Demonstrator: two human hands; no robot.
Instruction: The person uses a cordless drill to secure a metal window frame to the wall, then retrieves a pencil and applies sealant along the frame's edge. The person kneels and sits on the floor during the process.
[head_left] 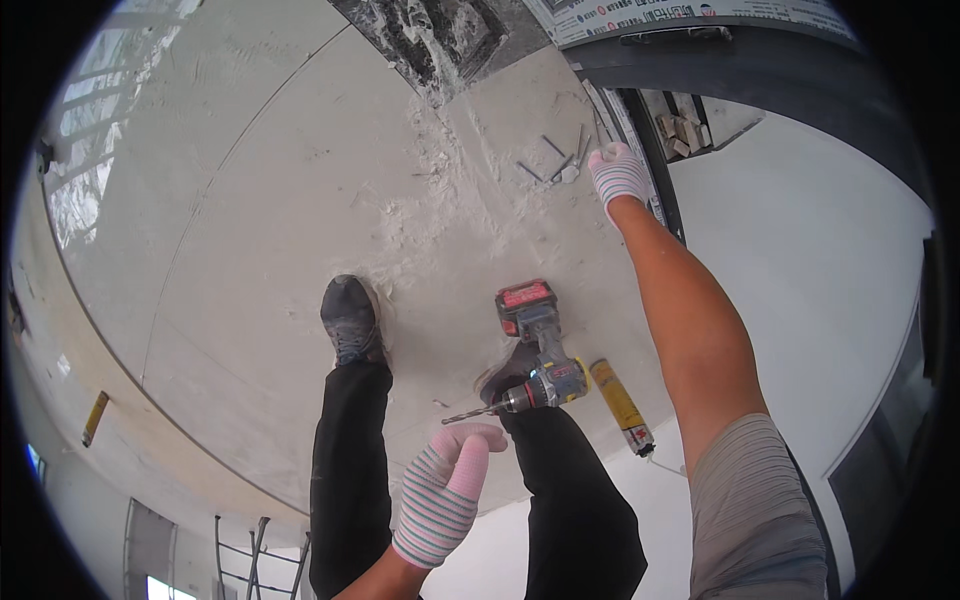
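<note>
- Dusty floor is spread widely left of the drill, edged to its far right by a dark frame.
- One drill is seen overlapping the right shoe.
- Fingers of the gloved left hand, beside the drill, are bent; those of the right hand, well beyond it, are curled; what is held cannot be told.
- Two yellow canisters are seen, right and far left of the drill; contents are hidden.
- At least four rods are strewn beyond the drill.

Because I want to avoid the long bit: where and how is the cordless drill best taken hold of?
Probably by the grey handle of the drill, the narrow part between battery and motor body. Coming from the person's right seems better, since the bit points left.
</note>
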